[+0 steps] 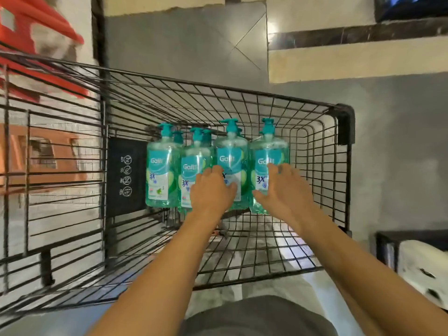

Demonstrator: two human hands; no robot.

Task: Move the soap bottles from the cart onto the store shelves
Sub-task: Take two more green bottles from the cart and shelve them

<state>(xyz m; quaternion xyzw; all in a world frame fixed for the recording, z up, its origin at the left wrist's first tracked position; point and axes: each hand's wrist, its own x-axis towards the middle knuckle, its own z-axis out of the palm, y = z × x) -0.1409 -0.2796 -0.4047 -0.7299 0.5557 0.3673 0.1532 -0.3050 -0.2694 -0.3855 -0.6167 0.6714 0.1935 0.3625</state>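
Several clear green soap bottles with teal pump tops stand upright in a row at the far end of a black wire cart. More pumps show behind the front row. My left hand reaches into the cart and lies against the front of the two middle bottles, fingers spread. My right hand rests on the rightmost bottle, fingers apart, thumb low on its label. Neither hand has lifted a bottle.
The cart's near floor is bare wire mesh. A black flap with icons hangs at the cart's left inside. Orange plastic crates sit to the left. A dark box with white contents stands at the lower right on the grey floor.
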